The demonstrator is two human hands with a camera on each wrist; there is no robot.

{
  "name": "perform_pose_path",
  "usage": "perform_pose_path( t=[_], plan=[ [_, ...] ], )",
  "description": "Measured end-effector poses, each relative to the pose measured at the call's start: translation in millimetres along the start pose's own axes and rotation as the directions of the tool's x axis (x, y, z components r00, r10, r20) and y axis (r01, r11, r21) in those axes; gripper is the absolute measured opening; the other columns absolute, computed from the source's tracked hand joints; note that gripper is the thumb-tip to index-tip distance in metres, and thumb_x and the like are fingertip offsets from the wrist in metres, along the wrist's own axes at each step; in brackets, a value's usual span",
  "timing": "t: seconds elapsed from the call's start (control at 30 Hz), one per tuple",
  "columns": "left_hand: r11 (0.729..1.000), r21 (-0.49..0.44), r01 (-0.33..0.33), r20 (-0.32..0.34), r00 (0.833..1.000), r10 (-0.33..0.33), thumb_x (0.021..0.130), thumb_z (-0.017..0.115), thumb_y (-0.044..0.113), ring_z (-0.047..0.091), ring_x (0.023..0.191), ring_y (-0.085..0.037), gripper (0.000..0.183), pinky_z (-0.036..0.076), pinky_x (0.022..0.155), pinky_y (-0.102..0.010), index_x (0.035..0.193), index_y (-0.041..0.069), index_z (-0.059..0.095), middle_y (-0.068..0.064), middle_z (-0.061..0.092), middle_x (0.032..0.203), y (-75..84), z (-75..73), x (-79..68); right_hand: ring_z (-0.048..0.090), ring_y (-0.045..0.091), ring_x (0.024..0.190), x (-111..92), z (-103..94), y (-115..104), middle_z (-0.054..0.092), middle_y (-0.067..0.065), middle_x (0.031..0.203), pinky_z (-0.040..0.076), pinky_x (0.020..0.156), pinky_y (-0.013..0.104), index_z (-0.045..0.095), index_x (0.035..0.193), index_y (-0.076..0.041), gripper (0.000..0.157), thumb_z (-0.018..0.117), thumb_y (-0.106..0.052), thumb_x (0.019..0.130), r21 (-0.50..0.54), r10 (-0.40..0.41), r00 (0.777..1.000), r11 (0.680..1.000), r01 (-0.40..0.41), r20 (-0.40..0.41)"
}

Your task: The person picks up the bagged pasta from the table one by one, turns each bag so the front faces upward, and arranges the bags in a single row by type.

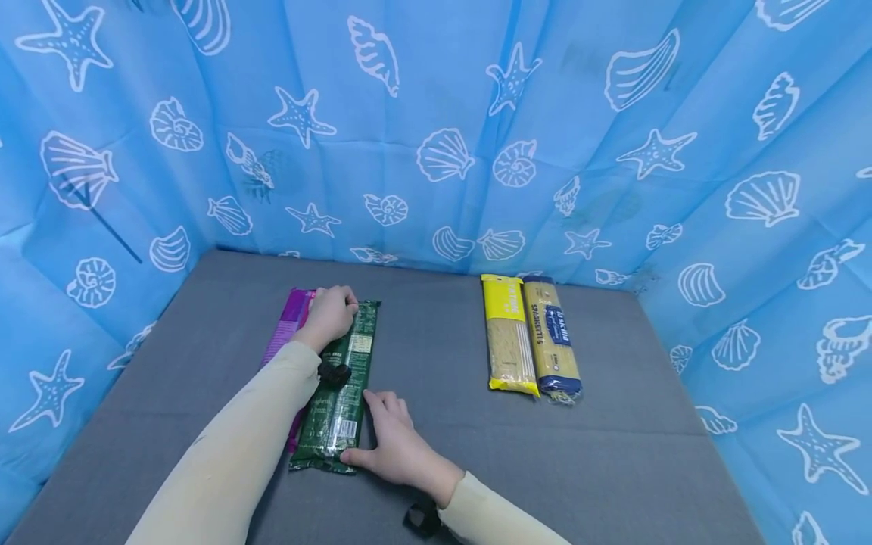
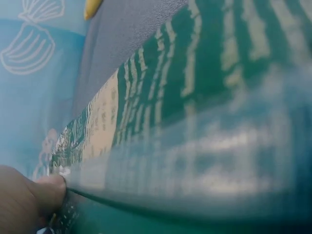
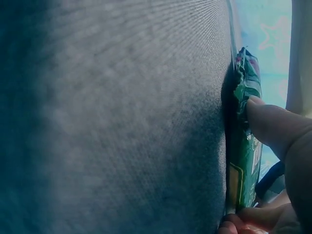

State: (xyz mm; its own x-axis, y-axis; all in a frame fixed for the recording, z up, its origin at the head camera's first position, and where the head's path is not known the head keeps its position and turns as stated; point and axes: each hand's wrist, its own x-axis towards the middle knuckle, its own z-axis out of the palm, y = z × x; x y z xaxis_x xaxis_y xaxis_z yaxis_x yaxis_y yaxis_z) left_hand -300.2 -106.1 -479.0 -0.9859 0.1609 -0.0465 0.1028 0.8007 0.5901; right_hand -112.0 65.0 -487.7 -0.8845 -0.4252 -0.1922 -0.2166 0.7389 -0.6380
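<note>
A long green spaghetti pack lies on the grey cloth, partly over a purple pack at its left. At its far end my left hand holds it with curled fingers; in the left wrist view the thumb is on the pack's raised lengthwise seam, other fingers hidden. My right hand grips the near right corner of the green pack. Seen from the right wrist, its thumb presses near the crimped end, with bent fingertips low against the long side.
Farther right lie a yellow pasta pack and, beside it, a blue-ended spaghetti pack. Blue curtains with shell prints enclose the back and sides of the grey-covered table.
</note>
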Motion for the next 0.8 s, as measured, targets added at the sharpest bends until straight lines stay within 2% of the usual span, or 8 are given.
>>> perform_pose_path(
  t=[0.17,0.3,0.37,0.43,0.57,0.7,0.8],
  plan=[
    [0.996,-0.072,-0.061,-0.045,0.997,0.057,0.103,0.048,0.019,0.038,0.115,-0.035,0.014,0.036,0.088,-0.051,0.096,0.013,0.058,-0.007,0.056,0.099,-2.7,0.4,-8.3,0.031,0.022,0.130,-0.8,2.1,1.8,0.034,0.007,0.144,0.038,0.104,0.042,0.019,0.155,-0.012,0.106,0.074,-0.058,0.077,0.007,-0.013,1.000,1.000,0.013,-0.003],
    [0.985,-0.120,-0.127,-0.095,0.989,0.116,0.102,0.050,0.019,0.036,0.117,-0.035,0.010,0.035,0.091,-0.052,0.098,0.012,0.057,-0.007,0.055,0.103,4.5,-2.1,-14.6,0.025,0.027,0.136,-1.6,2.2,4.1,0.027,0.012,0.152,0.033,0.108,0.045,0.004,0.156,-0.016,0.117,0.077,-0.057,0.074,0.056,-0.005,1.000,0.998,0.005,0.006],
    [0.980,-0.133,-0.148,-0.123,0.984,0.132,0.102,0.051,0.019,0.033,0.119,-0.037,0.010,0.033,0.093,-0.053,0.097,0.012,0.057,-0.009,0.052,0.111,8.5,-4.2,-17.0,0.022,0.028,0.138,-1.7,2.0,4.4,0.024,0.013,0.155,0.031,0.109,0.046,-0.002,0.156,-0.018,0.121,0.078,-0.057,0.073,0.080,0.000,1.000,0.997,-0.001,0.013],
    [0.976,-0.156,-0.153,-0.142,0.981,0.132,0.102,0.051,0.019,0.032,0.122,-0.038,0.010,0.034,0.094,-0.053,0.096,0.013,0.056,-0.010,0.045,0.123,12.6,-6.2,-19.2,0.022,0.027,0.139,-1.9,1.5,4.6,0.022,0.012,0.156,0.031,0.109,0.046,-0.005,0.156,-0.019,0.124,0.078,-0.057,0.073,0.097,0.003,1.000,0.995,-0.005,0.018],
    [0.961,-0.231,-0.149,-0.131,0.984,0.121,0.103,0.047,0.018,0.039,0.122,-0.037,0.013,0.041,0.090,-0.051,0.094,0.009,0.052,-0.015,0.035,0.135,18.2,-9.2,-22.0,0.026,0.023,0.136,-2.7,0.0,4.7,0.030,0.008,0.153,0.035,0.106,0.044,-0.007,0.156,-0.023,0.123,0.078,-0.055,0.073,0.138,0.006,1.000,0.990,-0.009,0.024],
    [0.952,-0.268,-0.146,-0.125,0.985,0.116,0.104,0.045,0.017,0.050,0.110,-0.034,0.014,0.045,0.086,-0.049,0.097,0.007,0.051,-0.017,0.042,0.126,19.9,-12.0,-24.6,0.035,0.021,0.130,-3.6,-0.6,7.0,0.039,0.005,0.145,0.041,0.101,0.044,-0.006,0.156,-0.027,0.119,0.078,-0.053,0.075,0.212,0.010,1.000,0.977,-0.014,0.020],
    [0.939,-0.321,-0.126,-0.149,0.985,0.081,0.103,0.046,0.017,0.051,0.102,-0.034,0.014,0.045,0.085,-0.049,0.101,0.005,0.053,-0.017,0.044,0.119,22.3,-15.2,-28.2,0.043,0.021,0.124,-4.7,-1.5,11.3,0.045,0.005,0.138,0.042,0.099,0.044,0.000,0.157,-0.022,0.108,0.075,-0.047,0.082,0.281,-0.009,1.000,0.960,0.016,-0.026]
  ],
)
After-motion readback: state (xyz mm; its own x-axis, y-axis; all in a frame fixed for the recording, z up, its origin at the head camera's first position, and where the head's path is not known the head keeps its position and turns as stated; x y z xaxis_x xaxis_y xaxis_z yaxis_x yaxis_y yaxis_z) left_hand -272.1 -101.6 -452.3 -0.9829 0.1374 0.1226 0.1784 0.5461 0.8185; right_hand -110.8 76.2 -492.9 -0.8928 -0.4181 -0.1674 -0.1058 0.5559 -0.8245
